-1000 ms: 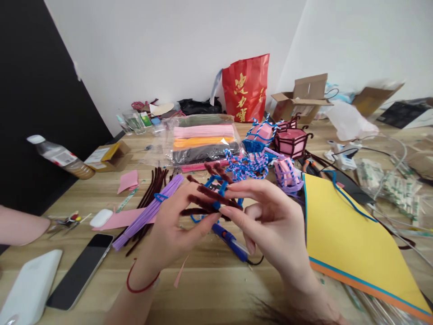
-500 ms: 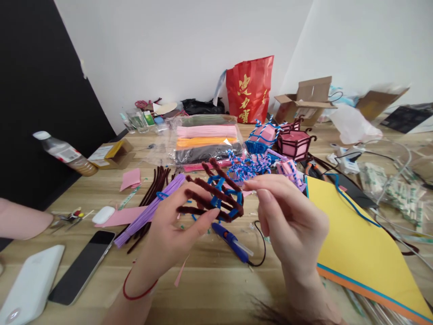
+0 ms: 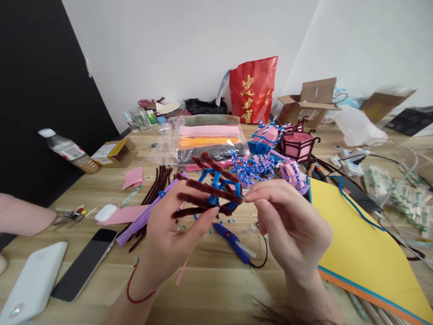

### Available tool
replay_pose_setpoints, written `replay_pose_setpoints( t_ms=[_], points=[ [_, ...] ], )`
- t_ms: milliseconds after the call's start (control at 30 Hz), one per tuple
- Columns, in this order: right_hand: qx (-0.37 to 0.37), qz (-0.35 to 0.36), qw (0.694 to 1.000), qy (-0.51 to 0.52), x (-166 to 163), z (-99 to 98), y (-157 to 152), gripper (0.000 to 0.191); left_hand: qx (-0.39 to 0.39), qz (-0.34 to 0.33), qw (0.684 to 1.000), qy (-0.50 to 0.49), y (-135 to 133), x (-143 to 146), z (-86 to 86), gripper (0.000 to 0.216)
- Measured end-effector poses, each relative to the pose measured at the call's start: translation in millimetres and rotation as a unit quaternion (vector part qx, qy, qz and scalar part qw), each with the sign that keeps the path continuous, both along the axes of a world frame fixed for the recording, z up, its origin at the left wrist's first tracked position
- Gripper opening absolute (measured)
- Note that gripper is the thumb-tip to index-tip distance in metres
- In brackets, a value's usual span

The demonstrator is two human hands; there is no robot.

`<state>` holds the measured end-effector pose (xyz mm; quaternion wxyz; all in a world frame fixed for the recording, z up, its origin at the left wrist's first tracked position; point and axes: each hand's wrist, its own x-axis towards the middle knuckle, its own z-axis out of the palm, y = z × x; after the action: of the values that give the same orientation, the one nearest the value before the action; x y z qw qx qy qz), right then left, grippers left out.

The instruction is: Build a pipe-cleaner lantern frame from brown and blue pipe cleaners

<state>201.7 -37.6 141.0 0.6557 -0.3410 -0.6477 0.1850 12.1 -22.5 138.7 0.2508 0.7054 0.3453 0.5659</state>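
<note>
A small frame of bent brown and blue pipe cleaners (image 3: pixel 216 192) is held up above the table. My left hand (image 3: pixel 177 230) grips it from the left, thumb in front and fingers behind the brown stems. My right hand (image 3: pixel 291 225) pinches at the frame's right corner, thumb and forefinger together; whatever lies between those fingertips is too small to make out. Beneath the frame lies a blue hot glue gun (image 3: pixel 233 243) with a clear glue stick and a black cord. Left of my left hand are bundles of purple pipe cleaners (image 3: pixel 135 228) and brown pipe cleaners (image 3: pixel 154 189).
Pink-and-brown lanterns (image 3: pixel 297 146) and a blue-and-white twisted pile (image 3: pixel 253 169) stand behind. Yellow sheets (image 3: pixel 355 243) lie on the right. Packaged pipe cleaners (image 3: pixel 209 142) are at the back. A phone (image 3: pixel 84 264), a white power bank (image 3: pixel 35 282) and a bottle (image 3: pixel 69 151) are on the left.
The frame has turned slightly in my left hand, its brown stems shifting a little left. My right fingertips stay by its right corner. The whole view has shifted slightly.
</note>
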Motion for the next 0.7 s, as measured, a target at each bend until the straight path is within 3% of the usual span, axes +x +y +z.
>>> replay_pose_setpoints(
  t_ms=[167,300,367,500,700],
  points=[
    [-0.040,0.043,0.997,0.058,-5,-10.4,-1,0.024,0.020,0.030,0.998,0.045,1,1,2.9,0.018],
    [-0.044,0.013,0.999,-0.022,-2,-13.0,-1,0.024,0.055,0.055,0.993,0.087,2,4,4.1,0.019],
    [-0.034,0.002,0.998,-0.047,-1,-11.2,-2,0.014,0.058,0.060,0.992,0.097,3,4,4.2,0.019],
    [0.008,-0.004,0.998,-0.058,-1,-4.5,-3,0.024,0.061,0.053,0.993,0.087,6,2,2.7,0.018],
    [0.038,0.048,0.998,-0.033,-2,4.1,1,0.015,0.016,0.028,0.998,0.054,10,-1,0.3,0.014]
  ],
)
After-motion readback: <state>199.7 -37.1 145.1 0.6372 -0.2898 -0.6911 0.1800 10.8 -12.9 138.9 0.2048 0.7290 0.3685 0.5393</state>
